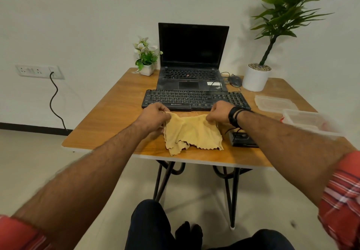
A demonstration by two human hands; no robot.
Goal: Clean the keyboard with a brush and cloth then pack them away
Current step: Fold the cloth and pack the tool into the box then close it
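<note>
head view: only cam, wide-angle, looking down over both forearms to the counter (109, 101).
cloth (192, 133): yellow, scalloped edge, frame centre; top edge lifted, lower part lies on the counter near its front edge, partly doubled at lower left.
left hand (153, 115): grip closed in a pinch on the cloth's upper-left corner, fingers curled.
right hand (219, 113): grip closed in a pinch on the upper-right corner; black bands on the wrist.
keyboard (194, 99): black, just beyond the hands, centre frame, in front of the laptop (191, 59); flat on the counter, nothing on it. Too small to tell whether the keys are clean.
brush: can't pick it out w/ certainty. A dark boxy item (243, 139) sits right of the cloth, partly hidden by the right forearm; can't tell what it is.
container (309, 122): clear plastic tub at right edge, blurred; its lid (274, 102) lies just behind it, off the tub.
other: small flower pot (146, 59) upper centre-left, tall plant (257, 78) upper right, mouse (234, 80) beside the laptop.
progress (judgement): cloth stretched betw. both hands, away from the keys, looks like folding or spreading. Either wiping is about to start or it's done and packing begins; can't say which.
left to do (judgement): at least cloth + brush into the tub, lid on; tub is open, nothing clearly packed.
</note>
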